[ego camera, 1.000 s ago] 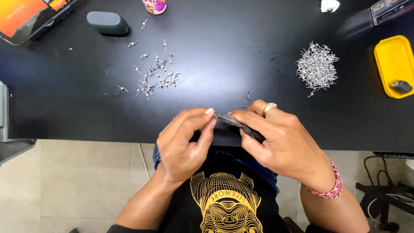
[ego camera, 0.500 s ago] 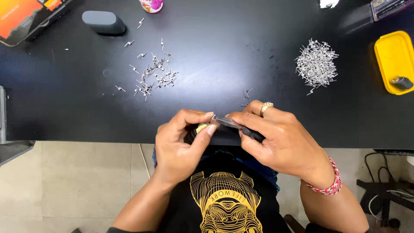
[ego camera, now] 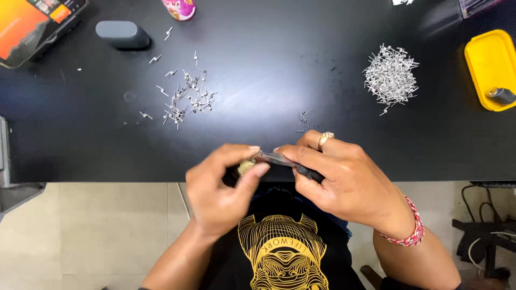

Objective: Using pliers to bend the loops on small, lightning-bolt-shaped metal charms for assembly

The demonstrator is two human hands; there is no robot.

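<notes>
My right hand grips a small pair of pliers with dark handles, its metal jaws pointing left. My left hand pinches a tiny metal piece at the jaw tips, with a small pale object held between its fingers. Both hands meet over the front edge of the black table. A loose scatter of small metal pins lies on the table at the left. A denser heap of similar pins lies at the right. A few stray pins lie just beyond my hands.
A yellow tray holding a small grey cylinder sits at the right edge. A grey oblong case, a tablet with an orange screen and a pink container are at the back left. Tiled floor lies below the table.
My left thumb and fingers have shifted to close around the plier tips. The view has drifted slightly. The right hand has kept its hold.
</notes>
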